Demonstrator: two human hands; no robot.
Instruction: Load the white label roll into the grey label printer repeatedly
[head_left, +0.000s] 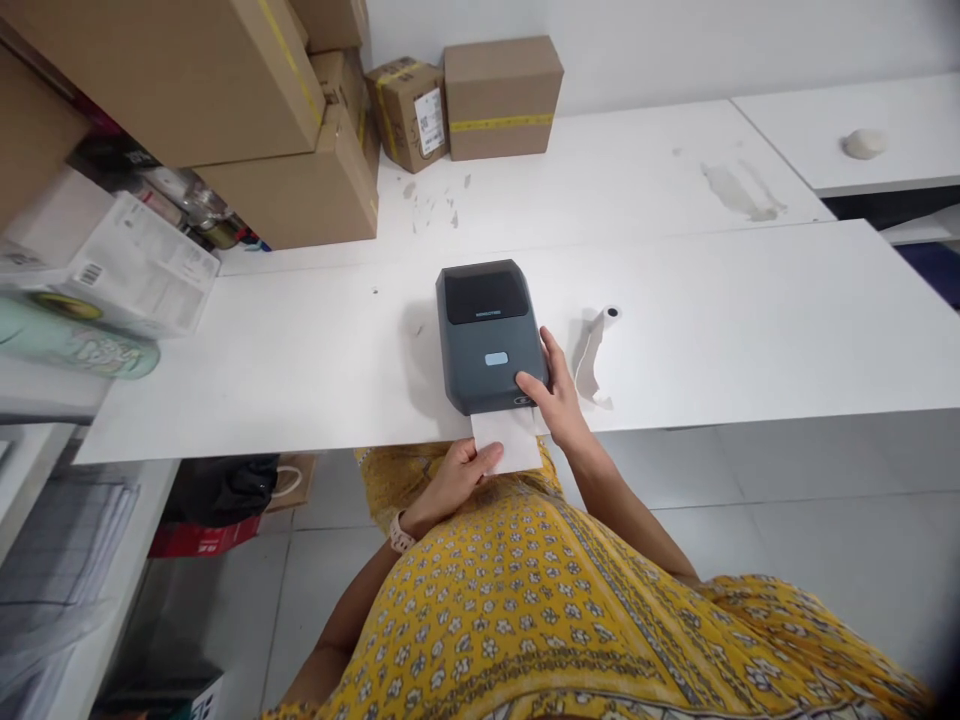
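Observation:
A dark grey label printer (491, 345) with a black window and a light blue button sits at the table's front edge. White label paper (517, 448) sticks out of its front, over the edge. My left hand (459, 478) pinches this paper at its left side, thumb on top. My right hand (556, 392) grips the printer's front right corner, its thumb on the top face and its fingers along the right side. Just right of that hand, a small paper roll (598, 350) stands with its loose end curling down toward me.
Cardboard boxes (502, 100) stand along the back and are stacked at the left. A white carton (142, 260) and a mint-green bottle (90, 340) are at far left. A roundish pale object (865, 143) lies on the far right surface. Bags (225, 490) are below the table.

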